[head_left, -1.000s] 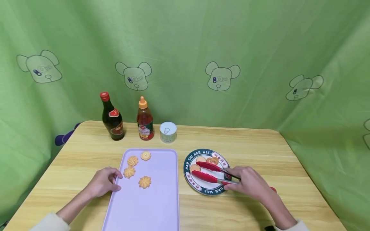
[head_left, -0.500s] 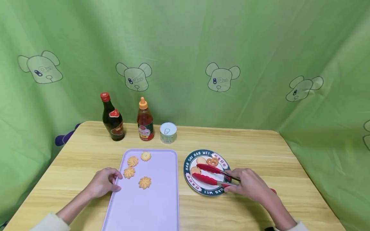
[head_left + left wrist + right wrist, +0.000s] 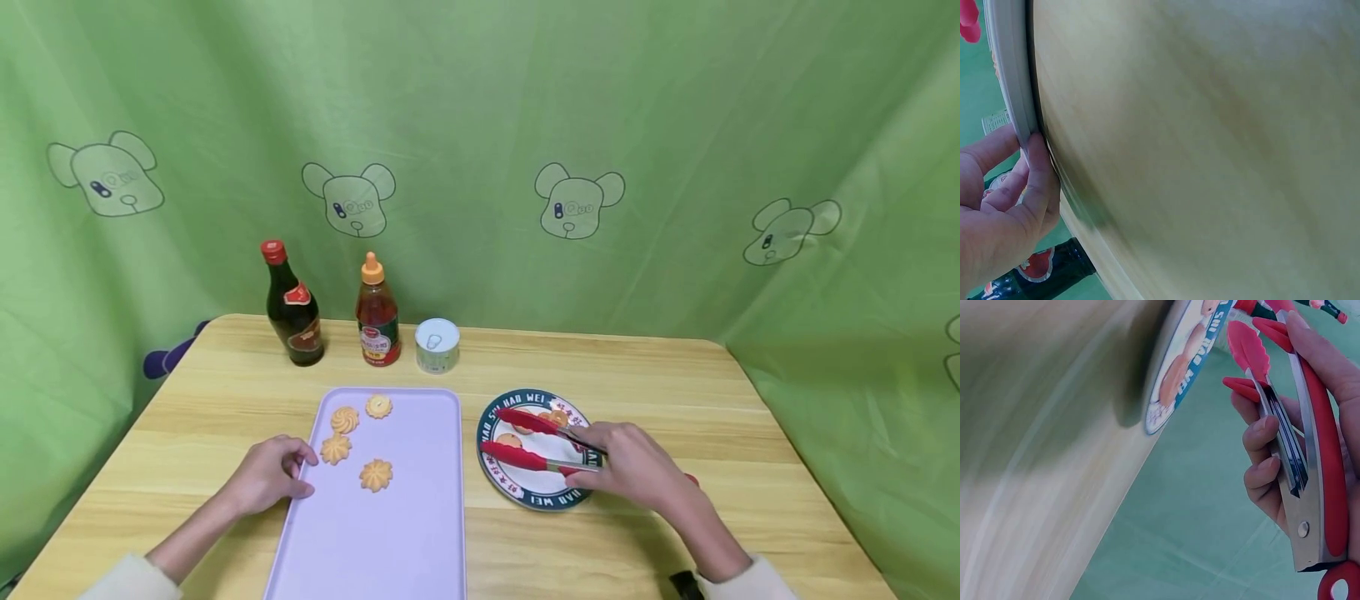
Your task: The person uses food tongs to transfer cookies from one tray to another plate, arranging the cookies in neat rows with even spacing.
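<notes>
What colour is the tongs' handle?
Red and silver. The tongs' handle shows best in the right wrist view.

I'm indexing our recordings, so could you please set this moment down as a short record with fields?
Left hand: pinches the left edge of the purple tray
Right hand: holds the red tongs, tips apart, over the plate
On tray: four cookies
On plate: several biscuits, partly hidden by the tongs
Plate position: right of the tray, apart from it
Behind tray, left to right: dark bottle, sauce bottle, can
Backdrop: green curtain with bear-like outlines
</notes>
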`<action>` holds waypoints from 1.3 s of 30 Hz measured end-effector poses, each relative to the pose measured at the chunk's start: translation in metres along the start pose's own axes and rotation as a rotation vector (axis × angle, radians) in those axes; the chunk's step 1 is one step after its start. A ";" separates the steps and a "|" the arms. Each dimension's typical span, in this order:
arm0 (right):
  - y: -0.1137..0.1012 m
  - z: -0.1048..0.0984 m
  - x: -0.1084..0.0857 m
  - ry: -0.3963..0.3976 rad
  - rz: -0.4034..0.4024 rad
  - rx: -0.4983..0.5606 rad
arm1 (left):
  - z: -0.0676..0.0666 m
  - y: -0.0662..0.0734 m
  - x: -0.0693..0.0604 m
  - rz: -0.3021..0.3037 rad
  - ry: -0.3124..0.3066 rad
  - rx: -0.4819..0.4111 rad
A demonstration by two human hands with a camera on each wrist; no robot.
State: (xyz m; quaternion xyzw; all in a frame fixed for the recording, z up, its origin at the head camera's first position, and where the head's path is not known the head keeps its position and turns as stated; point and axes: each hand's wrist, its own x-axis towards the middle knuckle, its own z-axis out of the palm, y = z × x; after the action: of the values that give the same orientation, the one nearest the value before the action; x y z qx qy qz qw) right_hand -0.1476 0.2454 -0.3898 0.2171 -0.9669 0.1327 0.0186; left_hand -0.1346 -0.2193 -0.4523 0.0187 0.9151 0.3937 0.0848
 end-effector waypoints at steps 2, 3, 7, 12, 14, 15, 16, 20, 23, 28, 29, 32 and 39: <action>-0.007 0.001 0.007 -0.021 0.008 0.005 | 0.000 -0.001 0.000 0.000 0.000 0.003; -0.011 0.002 0.010 -0.032 0.013 0.008 | 0.000 -0.001 0.000 0.000 0.000 0.004; -0.026 0.006 0.022 -0.077 0.026 0.018 | 0.000 -0.002 0.001 0.006 -0.002 0.011; -0.041 0.016 0.030 -0.087 -0.003 0.033 | 0.000 -0.002 0.002 0.006 -0.004 0.013; -0.047 0.020 0.033 -0.092 -0.009 0.037 | 0.000 -0.002 0.002 0.008 -0.003 0.017; -0.050 0.022 0.034 -0.098 -0.006 0.038 | 0.000 -0.002 0.002 0.011 -0.003 0.018; -0.053 0.023 0.036 -0.106 -0.007 0.040 | 0.000 -0.002 0.002 0.014 -0.003 0.018; -0.066 0.028 0.044 -0.138 -0.021 0.060 | -0.001 -0.003 0.003 0.026 -0.004 0.026; -0.075 0.031 0.049 -0.157 -0.046 0.080 | -0.001 -0.002 0.004 0.028 -0.008 0.031; -0.088 0.035 0.055 -0.170 -0.108 0.076 | -0.002 -0.001 0.003 0.016 -0.011 0.026; -0.090 0.036 0.056 -0.171 -0.118 0.070 | -0.002 -0.001 0.003 0.015 -0.011 0.025; -0.096 0.039 0.058 -0.172 -0.142 0.065 | -0.001 0.000 0.003 0.017 -0.010 0.024; -0.106 0.047 0.061 -0.209 -0.158 0.100 | 0.000 -0.001 0.003 0.019 -0.011 0.029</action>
State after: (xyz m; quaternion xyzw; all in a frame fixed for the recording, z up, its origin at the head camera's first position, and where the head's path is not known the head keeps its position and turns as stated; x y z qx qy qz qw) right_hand -0.1572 0.1154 -0.4031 0.3060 -0.9356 0.1555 -0.0825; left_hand -0.1374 -0.2198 -0.4535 0.0309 0.9200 0.3811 0.0859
